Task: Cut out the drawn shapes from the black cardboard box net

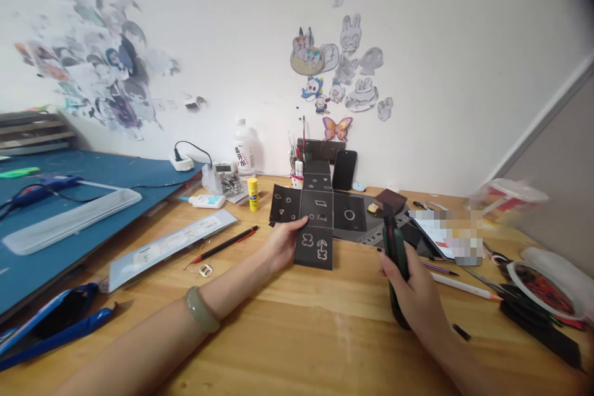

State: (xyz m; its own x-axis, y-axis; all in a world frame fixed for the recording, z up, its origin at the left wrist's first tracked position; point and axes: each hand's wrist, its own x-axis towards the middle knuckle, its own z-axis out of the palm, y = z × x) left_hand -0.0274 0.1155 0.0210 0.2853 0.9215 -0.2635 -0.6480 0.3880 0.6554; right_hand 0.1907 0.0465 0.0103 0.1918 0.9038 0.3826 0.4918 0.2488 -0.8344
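Note:
My left hand (pixel 284 241) holds up a black cross-shaped card net (pixel 320 209) by its lower left side; the panels carry cut-out shapes such as a triangle, a ring and a cherry. A pale green bangle sits on that wrist. My right hand (pixel 415 289) grips a dark green utility knife (pixel 395 249) upright, just right of the net and apart from it. Both hover over the wooden desk (pixel 297 334).
A blue cutting mat (pixel 93 185) covers the left with a glue gun and clear tray. A red pencil (pixel 223 246), glue stick (pixel 252 193), bottle (pixel 244 148), phone (pixel 344 169) and pen cup stand behind. Black card scraps, pencils and bowls crowd the right.

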